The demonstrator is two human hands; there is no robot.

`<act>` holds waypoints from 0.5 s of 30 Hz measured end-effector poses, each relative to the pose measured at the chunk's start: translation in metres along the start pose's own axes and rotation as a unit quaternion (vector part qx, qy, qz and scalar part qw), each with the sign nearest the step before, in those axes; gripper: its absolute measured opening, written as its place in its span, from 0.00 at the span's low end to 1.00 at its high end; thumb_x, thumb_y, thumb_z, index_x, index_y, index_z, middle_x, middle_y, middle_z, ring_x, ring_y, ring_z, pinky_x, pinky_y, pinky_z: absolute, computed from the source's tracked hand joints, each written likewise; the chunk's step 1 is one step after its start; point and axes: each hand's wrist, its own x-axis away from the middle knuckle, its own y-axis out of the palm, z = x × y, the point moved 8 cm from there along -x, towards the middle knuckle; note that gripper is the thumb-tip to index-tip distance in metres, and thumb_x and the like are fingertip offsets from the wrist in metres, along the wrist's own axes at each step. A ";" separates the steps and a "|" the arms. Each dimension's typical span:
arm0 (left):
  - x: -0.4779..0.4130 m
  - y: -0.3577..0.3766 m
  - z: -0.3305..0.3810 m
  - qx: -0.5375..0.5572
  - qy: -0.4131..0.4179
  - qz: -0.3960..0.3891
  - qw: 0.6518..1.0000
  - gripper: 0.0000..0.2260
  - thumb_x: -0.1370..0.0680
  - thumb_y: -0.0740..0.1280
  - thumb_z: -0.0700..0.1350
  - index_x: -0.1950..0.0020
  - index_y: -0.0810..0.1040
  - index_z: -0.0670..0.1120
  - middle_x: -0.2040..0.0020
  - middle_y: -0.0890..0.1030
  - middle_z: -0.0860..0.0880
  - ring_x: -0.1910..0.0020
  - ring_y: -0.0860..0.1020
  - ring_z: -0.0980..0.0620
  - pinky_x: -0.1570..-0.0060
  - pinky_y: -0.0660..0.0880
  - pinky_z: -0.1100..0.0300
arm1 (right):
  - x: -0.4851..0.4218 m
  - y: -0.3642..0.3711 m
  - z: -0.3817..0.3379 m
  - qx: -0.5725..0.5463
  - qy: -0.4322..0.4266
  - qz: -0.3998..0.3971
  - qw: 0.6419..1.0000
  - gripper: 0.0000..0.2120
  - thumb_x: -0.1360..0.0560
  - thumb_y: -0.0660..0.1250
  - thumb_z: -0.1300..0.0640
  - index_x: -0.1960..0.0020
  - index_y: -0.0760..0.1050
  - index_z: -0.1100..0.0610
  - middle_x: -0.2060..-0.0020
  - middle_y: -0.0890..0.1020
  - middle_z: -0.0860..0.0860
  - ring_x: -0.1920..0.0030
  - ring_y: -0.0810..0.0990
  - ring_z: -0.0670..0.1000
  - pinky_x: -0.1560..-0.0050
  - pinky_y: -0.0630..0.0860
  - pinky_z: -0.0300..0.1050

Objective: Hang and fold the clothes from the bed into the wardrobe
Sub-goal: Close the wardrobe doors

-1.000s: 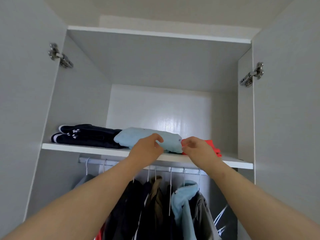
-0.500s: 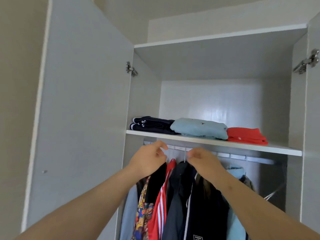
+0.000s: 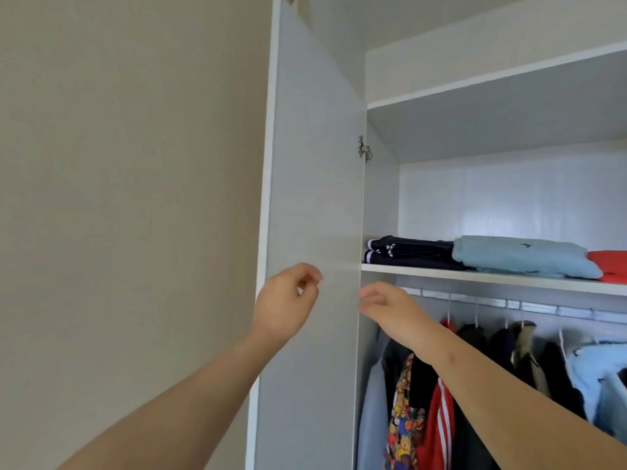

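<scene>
The left hand (image 3: 288, 300) hangs in front of the open wardrobe door (image 3: 312, 198), fingers loosely curled around nothing. The right hand (image 3: 390, 308) is just beside it, fingers relaxed and equally empty. Neither touches a garment.

On the shelf (image 3: 475, 275) three folded pieces lie in a row: a navy garment (image 3: 414, 254), a light blue sweater (image 3: 519, 256) touching it, and a red garment (image 3: 610, 264) cut off by the frame's edge. Below, the rail (image 3: 509, 303) carries a crowded line of hangers, among them a cartoon-print garment (image 3: 403, 418), a red striped jacket (image 3: 437, 418) and a light blue fleece (image 3: 597, 374).

Much of the folding and hanging looks done. The bed is out of view, so whether clothes remain there cannot be told. With both hands free, the next move is probably either fetching another piece or finishing up.
</scene>
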 end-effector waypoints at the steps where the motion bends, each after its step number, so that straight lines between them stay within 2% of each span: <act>1: -0.002 -0.016 -0.010 -0.036 -0.008 0.055 0.998 0.09 0.26 0.62 0.39 0.54 0.80 0.50 0.55 0.81 0.54 0.55 0.76 0.51 0.54 0.70 0.60 | -0.002 0.011 -0.006 -0.004 0.001 0.001 1.000 0.11 0.23 0.63 0.59 0.41 0.73 0.54 0.45 0.78 0.51 0.47 0.76 0.50 0.53 0.68 0.36; 3: -0.006 -0.039 -0.035 -0.151 -0.028 0.129 0.980 0.10 0.26 0.63 0.40 0.48 0.79 0.49 0.45 0.79 0.51 0.45 0.72 0.47 0.48 0.65 0.56 | -0.005 0.032 -0.017 0.000 -0.001 0.006 1.000 0.13 0.23 0.62 0.59 0.39 0.72 0.54 0.45 0.77 0.52 0.48 0.76 0.51 0.61 0.68 0.27; 4: -0.009 -0.041 -0.048 -0.180 -0.047 0.127 0.974 0.13 0.26 0.63 0.41 0.42 0.76 0.49 0.38 0.74 0.50 0.41 0.70 0.46 0.44 0.64 0.55 | -0.007 0.038 -0.021 0.008 -0.003 0.008 1.000 0.13 0.23 0.62 0.59 0.38 0.71 0.54 0.45 0.77 0.52 0.51 0.76 0.50 0.65 0.67 0.24; 5: -0.012 -0.036 -0.061 -0.177 -0.071 0.099 0.977 0.18 0.26 0.62 0.42 0.36 0.71 0.48 0.33 0.69 0.48 0.37 0.68 0.44 0.40 0.64 0.53 | -0.008 0.042 -0.022 0.011 -0.001 0.007 1.000 0.14 0.22 0.62 0.58 0.37 0.70 0.53 0.44 0.77 0.52 0.53 0.74 0.48 0.68 0.66 0.23; 7: -0.015 -0.022 -0.086 -0.059 -0.145 0.022 0.987 0.26 0.24 0.62 0.42 0.27 0.59 0.44 0.28 0.63 0.44 0.34 0.67 0.42 0.36 0.66 0.52 | -0.009 0.047 -0.022 0.020 0.006 0.001 1.000 0.14 0.22 0.62 0.57 0.37 0.69 0.51 0.44 0.76 0.52 0.55 0.73 0.45 0.69 0.67 0.24; 8: -0.014 -0.014 -0.098 0.012 -0.183 -0.012 0.983 0.27 0.23 0.61 0.41 0.26 0.56 0.42 0.30 0.65 0.43 0.36 0.69 0.42 0.40 0.69 0.54 | -0.011 0.050 -0.020 0.023 0.014 0.001 1.000 0.15 0.22 0.62 0.57 0.36 0.68 0.50 0.44 0.76 0.51 0.55 0.73 0.44 0.68 0.67 0.25; 9: -0.013 -0.006 -0.104 0.060 -0.209 -0.039 0.975 0.24 0.23 0.61 0.41 0.28 0.59 0.42 0.35 0.71 0.43 0.43 0.74 0.44 0.49 0.73 0.60 | -0.011 0.051 -0.019 0.023 0.019 0.003 1.000 0.15 0.22 0.61 0.56 0.36 0.68 0.49 0.45 0.75 0.51 0.56 0.73 0.44 0.66 0.67 0.26; 10: -0.012 0.000 -0.109 0.082 -0.225 -0.050 0.970 0.18 0.23 0.61 0.41 0.34 0.64 0.41 0.43 0.74 0.44 0.54 0.76 0.47 0.63 0.72 0.66 | -0.010 0.051 -0.018 0.027 0.021 0.006 0.999 0.15 0.22 0.61 0.56 0.36 0.68 0.49 0.46 0.76 0.51 0.57 0.74 0.44 0.65 0.67 0.27; 11: -0.010 0.003 -0.113 0.096 -0.242 -0.041 0.965 0.11 0.24 0.62 0.41 0.42 0.68 0.42 0.49 0.76 0.44 0.62 0.74 0.52 0.72 0.66 0.68 | -0.010 0.051 -0.018 0.031 0.023 0.008 0.999 0.15 0.22 0.61 0.56 0.36 0.68 0.48 0.47 0.76 0.50 0.58 0.74 0.43 0.65 0.67 0.28; 13: -0.008 0.000 -0.119 0.121 -0.272 0.003 0.955 0.06 0.25 0.63 0.42 0.51 0.68 0.42 0.56 0.75 0.45 0.67 0.70 0.56 0.74 0.62 0.64 | -0.011 0.051 -0.014 0.033 0.027 0.008 0.999 0.16 0.22 0.61 0.56 0.36 0.67 0.48 0.50 0.76 0.49 0.60 0.74 0.42 0.65 0.67 0.30; 15: -0.007 0.009 -0.122 0.153 -0.286 0.021 0.946 0.08 0.26 0.64 0.43 0.50 0.67 0.44 0.58 0.74 0.47 0.66 0.71 0.53 0.70 0.65 0.61 | -0.010 0.048 -0.007 0.033 0.032 0.016 0.999 0.16 0.22 0.61 0.57 0.35 0.66 0.48 0.54 0.76 0.49 0.62 0.73 0.43 0.64 0.67 0.33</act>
